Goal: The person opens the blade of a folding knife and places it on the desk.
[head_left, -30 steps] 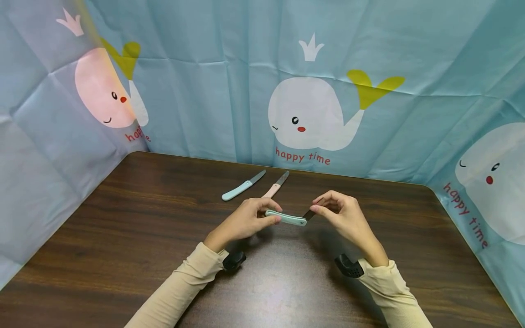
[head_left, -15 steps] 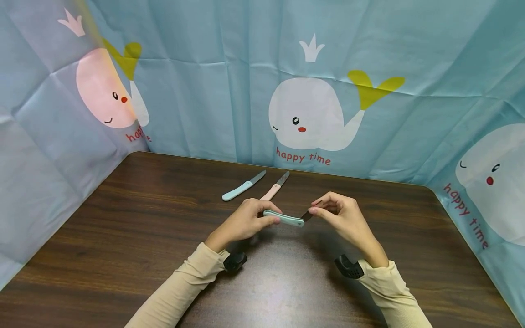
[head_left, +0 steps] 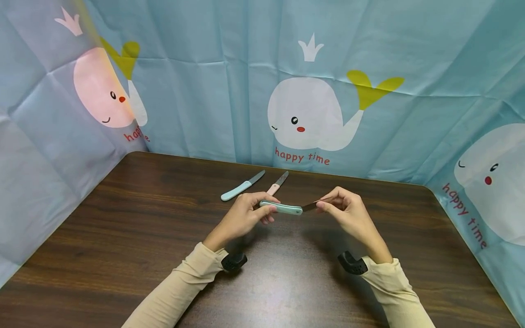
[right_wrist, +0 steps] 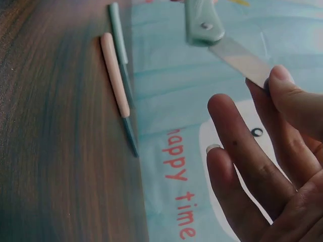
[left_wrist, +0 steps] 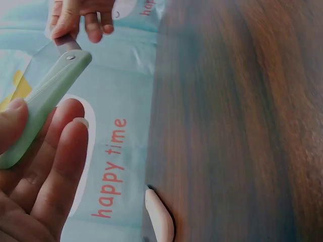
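Observation:
A folding knife with a mint-green handle is held above the table between both hands. My left hand pinches the handle's far end between thumb and fingers. My right hand pinches the blade near its tip with thumb and index finger, the other fingers spread apart. The blade stands out from the handle's riveted end, nearly in line with it. Behind the left hand, a pink-handled knife lies unfolded on the table, partly covered by that hand. Beside it lies a light-blue knife, also unfolded.
The dark wood-grain table reaches back to a light-blue curtain printed with white whales. Curtain also hangs along the left and right sides. Each wrist wears a black camera.
The blade has swung further out, from a clear angle to nearly straight with the green handle. Both hands have risen slightly, the right one also shifting a little to the right.

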`<state>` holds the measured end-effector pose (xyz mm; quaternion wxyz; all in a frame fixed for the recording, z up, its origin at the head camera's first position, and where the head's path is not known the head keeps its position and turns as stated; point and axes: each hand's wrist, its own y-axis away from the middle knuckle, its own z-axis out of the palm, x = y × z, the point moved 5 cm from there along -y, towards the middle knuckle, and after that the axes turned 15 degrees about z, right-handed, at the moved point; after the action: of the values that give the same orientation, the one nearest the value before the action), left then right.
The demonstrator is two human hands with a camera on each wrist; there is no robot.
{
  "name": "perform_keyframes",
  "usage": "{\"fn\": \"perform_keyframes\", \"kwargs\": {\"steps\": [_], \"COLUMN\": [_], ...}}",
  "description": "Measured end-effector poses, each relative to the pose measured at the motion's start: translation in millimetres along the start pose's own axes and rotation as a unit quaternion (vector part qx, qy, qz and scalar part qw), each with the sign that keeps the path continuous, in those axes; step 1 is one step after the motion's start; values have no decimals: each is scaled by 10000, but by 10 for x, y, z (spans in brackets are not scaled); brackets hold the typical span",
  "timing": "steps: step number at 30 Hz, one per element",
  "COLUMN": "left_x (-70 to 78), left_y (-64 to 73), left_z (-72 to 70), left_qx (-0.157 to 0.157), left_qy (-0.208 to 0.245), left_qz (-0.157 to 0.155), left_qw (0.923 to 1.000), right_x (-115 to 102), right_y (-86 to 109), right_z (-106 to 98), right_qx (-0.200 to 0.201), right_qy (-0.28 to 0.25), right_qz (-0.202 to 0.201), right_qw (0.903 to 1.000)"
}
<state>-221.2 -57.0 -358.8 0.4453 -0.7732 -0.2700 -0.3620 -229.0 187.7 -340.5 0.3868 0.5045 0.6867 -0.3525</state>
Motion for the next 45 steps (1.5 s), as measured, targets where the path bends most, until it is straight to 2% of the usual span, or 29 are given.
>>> {"fn": "perform_keyframes", "kwargs": {"steps": [3, 7, 16, 21, 24, 27, 32, 35, 38, 45], "left_x": [12, 29, 19, -1, -15, -29, -78, -112, -135, -200], "left_y": [-2, -2, -7, 6, 11, 14, 27, 39, 48, 96], "left_z": [-14, -36, -76, -89, -88, -82, -86, -79, -48, 78], "left_qx": [166, 298, 526, 372, 230, 102, 139, 131, -68, -718], "left_qy": [248, 269, 321, 120, -70, -448, -1396, -1665, -1681, -1217], "left_qz": [16, 5, -17, -36, -155, -336, -634, -796, -871, -1335], "left_qw": [9996, 9992, 9981, 9992, 9996, 9984, 9881, 9827, 9819, 9809], "right_x": [20, 42, 121, 146, 175, 204, 251, 280, 313, 406], "right_y": [-11, -19, -29, -35, -44, -48, -46, -58, -75, -120], "right_z": [-21, -38, -40, -28, -9, 1, -25, -37, -49, -69], "right_qx": [-103, -183, -170, -92, -168, -236, -117, -34, 73, 387], "right_qy": [-313, -541, -211, 388, 845, 1116, 1263, 1291, 1284, 928], "right_qz": [9, 22, 409, 641, 714, 777, 914, 983, 1042, 1143], "right_qw": [9995, 9984, 9988, 9971, 9937, 9904, 9877, 9867, 9862, 9883]}}
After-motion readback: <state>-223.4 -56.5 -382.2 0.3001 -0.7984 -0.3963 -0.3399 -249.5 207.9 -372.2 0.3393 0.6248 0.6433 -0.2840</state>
